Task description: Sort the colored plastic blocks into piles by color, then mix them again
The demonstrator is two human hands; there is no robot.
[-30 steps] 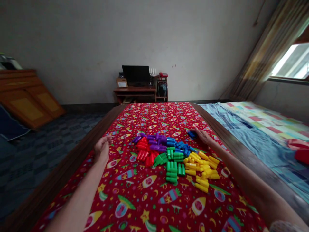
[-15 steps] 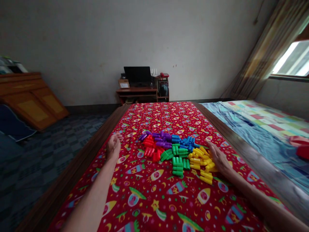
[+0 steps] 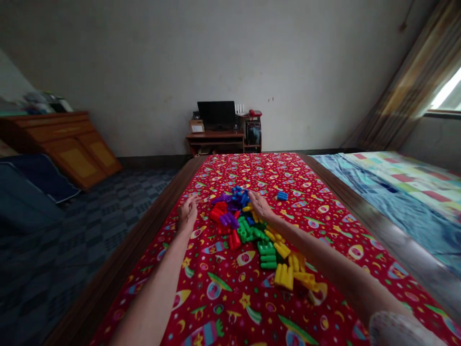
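Over my remote feed, I judged scattering the main risk: too hard a push from the right hand [image 3: 260, 206] could have sent the ribbed blue plastic blocks [image 3: 237, 193] skidding toward twelve o'clock. The lone ribbed blue plastic block [image 3: 283, 196], at two o'clock from that hand, could have been knocked by a backswing; the right forearm [image 3: 324, 254], passing low, might have dragged the ribbed yellow plastic blocks [image 3: 284, 277] at the heap's five o'clock.

That forearm reached in from four o'clock, its hand slanting toward eleven, fingers straight and together along the heap's right flank. The left hand [image 3: 188, 211] sat at nine o'clock, apart from the ribbed red plastic blocks [image 3: 235, 239], fingers loosely bent, holding nothing. The heap lay on the cloth-covered worktop [image 3: 266, 307].
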